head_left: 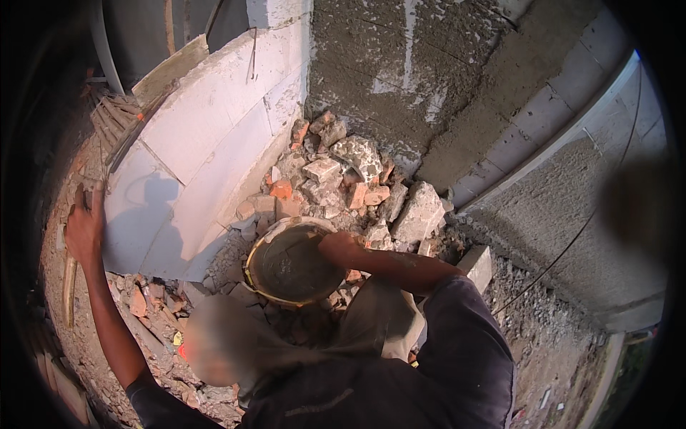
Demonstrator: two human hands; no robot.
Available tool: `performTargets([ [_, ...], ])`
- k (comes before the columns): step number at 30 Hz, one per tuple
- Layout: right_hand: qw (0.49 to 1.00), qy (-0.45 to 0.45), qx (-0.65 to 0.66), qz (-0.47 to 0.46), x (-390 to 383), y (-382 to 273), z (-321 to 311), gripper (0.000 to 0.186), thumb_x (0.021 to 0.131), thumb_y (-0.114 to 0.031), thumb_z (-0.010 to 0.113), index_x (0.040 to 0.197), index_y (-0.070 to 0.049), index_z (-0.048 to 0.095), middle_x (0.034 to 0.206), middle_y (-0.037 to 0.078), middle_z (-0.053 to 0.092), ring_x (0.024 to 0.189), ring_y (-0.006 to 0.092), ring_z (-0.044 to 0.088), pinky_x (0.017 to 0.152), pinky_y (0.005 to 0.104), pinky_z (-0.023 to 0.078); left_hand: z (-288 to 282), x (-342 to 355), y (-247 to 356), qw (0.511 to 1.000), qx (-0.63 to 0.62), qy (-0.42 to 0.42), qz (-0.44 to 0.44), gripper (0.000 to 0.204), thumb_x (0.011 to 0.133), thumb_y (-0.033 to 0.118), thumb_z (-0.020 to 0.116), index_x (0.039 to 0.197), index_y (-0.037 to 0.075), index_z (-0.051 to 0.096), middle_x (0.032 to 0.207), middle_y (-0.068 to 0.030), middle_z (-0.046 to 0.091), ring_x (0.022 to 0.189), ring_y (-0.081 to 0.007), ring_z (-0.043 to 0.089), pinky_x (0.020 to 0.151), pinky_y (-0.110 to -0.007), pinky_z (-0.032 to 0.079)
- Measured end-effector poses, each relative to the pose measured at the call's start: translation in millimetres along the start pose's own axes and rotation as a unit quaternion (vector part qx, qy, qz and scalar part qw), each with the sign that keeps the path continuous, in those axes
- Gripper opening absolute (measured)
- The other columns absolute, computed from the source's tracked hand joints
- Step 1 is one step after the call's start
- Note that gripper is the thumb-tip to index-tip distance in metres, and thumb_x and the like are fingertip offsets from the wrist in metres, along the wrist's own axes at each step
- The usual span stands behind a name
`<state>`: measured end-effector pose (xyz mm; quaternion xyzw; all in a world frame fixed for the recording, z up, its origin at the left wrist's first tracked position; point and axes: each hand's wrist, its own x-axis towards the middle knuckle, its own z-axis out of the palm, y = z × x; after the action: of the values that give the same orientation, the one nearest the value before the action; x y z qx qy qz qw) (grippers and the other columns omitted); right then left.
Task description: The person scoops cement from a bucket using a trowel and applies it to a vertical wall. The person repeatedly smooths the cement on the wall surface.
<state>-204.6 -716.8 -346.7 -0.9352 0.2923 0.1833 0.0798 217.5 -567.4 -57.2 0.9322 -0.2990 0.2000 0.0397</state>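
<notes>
A round bucket with a pale, crusted rim stands among the rubble in front of me. Grey wet mortar fills its inside. My right hand reaches over the bucket's right side, fingers curled and closed; what they grip is hidden, though a faint flat edge shows in the mortar beside them. Out to the left, my left hand is raised next to the end of the white block wall. Its fingers point up and stand apart, and nothing shows in them.
Broken bricks and concrete chunks pile up behind the bucket, in the wall corner. A partly mortared wall rises at the back. A low rough grey wall runs along the right, with a thin cable across it. Sticks lie far left.
</notes>
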Motion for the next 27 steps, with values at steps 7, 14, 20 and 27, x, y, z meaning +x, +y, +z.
performTargets([
  [7, 0.986, -0.047, 0.113, -0.11, 27, -10, 33, 0.022, 0.078, -0.02, 0.057, 0.09, -0.005, 0.069, 0.086, 0.017, 0.067, 0.081, 0.0339, 0.067, 0.066, 0.0434, 0.054, -4, -4, -5, 1.0, -0.007, 0.012, -0.005, 0.076, 0.086, 0.071, 0.031, 0.137, 0.016, 0.046, 0.101, -0.0237, 0.066, 0.097, -0.0387, 0.063, 0.087, -0.048, 0.048],
  [14, 0.978, -0.088, 0.162, -0.1, -5, 31, 26, 0.038, 0.072, -0.036, 0.064, 0.097, -0.007, 0.066, 0.092, 0.017, 0.067, 0.088, 0.0358, 0.064, 0.075, 0.0467, 0.052, -3, -3, -2, 1.0, -0.003, 0.02, 0.006, 0.077, 0.086, 0.071, 0.033, 0.136, 0.015, 0.048, 0.099, -0.0238, 0.066, 0.094, -0.0377, 0.064, 0.085, -0.047, 0.049],
  [20, 0.972, -0.043, 0.219, -0.076, -40, 31, -40, 0.037, 0.071, -0.031, 0.065, 0.098, -0.006, 0.066, 0.088, 0.015, 0.067, 0.087, 0.034, 0.064, 0.079, 0.0428, 0.051, -2, -3, -4, 1.0, 0.0, 0.015, 0.006, 0.077, 0.086, 0.071, 0.033, 0.136, 0.015, 0.047, 0.101, -0.0236, 0.065, 0.096, -0.0371, 0.064, 0.086, -0.047, 0.048],
  [27, 0.869, -0.155, 0.464, -0.072, -83, 38, -171, 0.024, 0.076, -0.018, 0.07, 0.09, 0.0, 0.064, 0.072, 0.009, 0.066, 0.066, 0.015, 0.066, 0.061, 0.0316, 0.053, 8, 0, -16, 1.0, 0.001, 0.023, 0.002, 0.08, 0.085, 0.073, 0.029, 0.138, 0.016, 0.045, 0.098, -0.025, 0.066, 0.097, -0.0379, 0.064, 0.088, -0.049, 0.047],
])
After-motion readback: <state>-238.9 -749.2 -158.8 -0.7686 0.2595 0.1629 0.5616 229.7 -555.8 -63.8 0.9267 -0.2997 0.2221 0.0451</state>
